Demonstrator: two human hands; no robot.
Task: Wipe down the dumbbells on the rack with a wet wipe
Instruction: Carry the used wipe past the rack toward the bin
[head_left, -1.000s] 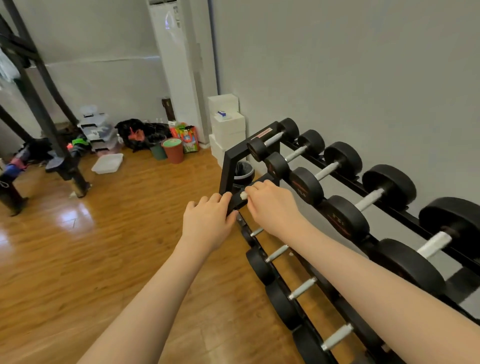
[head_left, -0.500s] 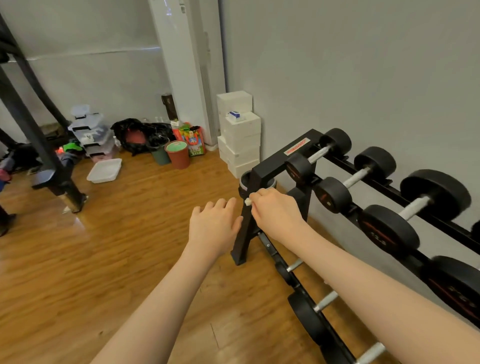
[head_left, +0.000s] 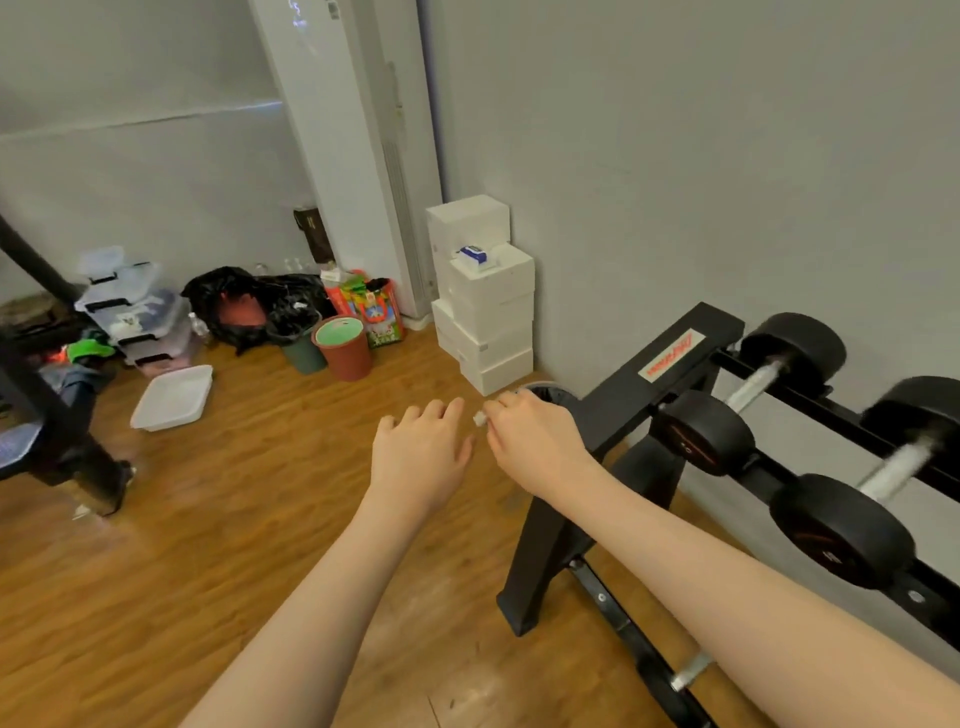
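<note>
A black dumbbell rack (head_left: 670, 358) runs along the grey wall on the right, with black dumbbells (head_left: 709, 439) on its upper tier and more below. My right hand (head_left: 535, 441) is curled and pinches a small crumpled white wet wipe (head_left: 479, 419), only a bit of which shows past the fingers. It hovers just left of the rack's end post, off the dumbbells. My left hand (head_left: 421, 457) floats beside it with fingers relaxed and empty. A pack of wipes (head_left: 477, 255) lies on the stacked white boxes (head_left: 488, 312).
A small black bin (head_left: 551, 393) stands behind my right hand at the rack's end. Further back on the wooden floor are a brown bucket (head_left: 344, 347), a green bin (head_left: 302, 343), black bags, plastic crates (head_left: 136, 312) and a white tray (head_left: 174, 397). A black machine frame (head_left: 57, 431) stands left.
Both hands have come away from the lower dumbbells and the rack's end post, moving left. The view has swung left, so fewer dumbbells show.
</note>
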